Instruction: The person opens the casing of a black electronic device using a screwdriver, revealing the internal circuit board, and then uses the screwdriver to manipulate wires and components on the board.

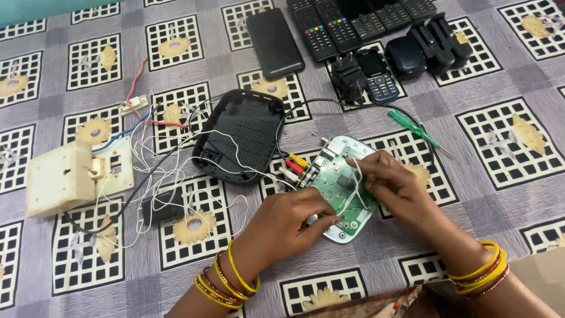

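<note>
A green circuit board (338,187) lies in a white plastic shell (347,235) on a patterned cloth. My left hand (288,221) grips the board's near left edge. My right hand (393,184) pinches a thin white wire (355,176) that loops over the board. Red, yellow and white plugs (294,165) stick out of the board's far left side. The black vented cover (241,138) of the device lies open just left of the board.
A green-handled screwdriver (415,128) lies beyond my right hand. A cream switch box (62,176) with loose coloured wires sits at the left. Several remotes (329,26), a black phone (273,42), a keypad phone (378,73) and black chargers (435,38) line the far side.
</note>
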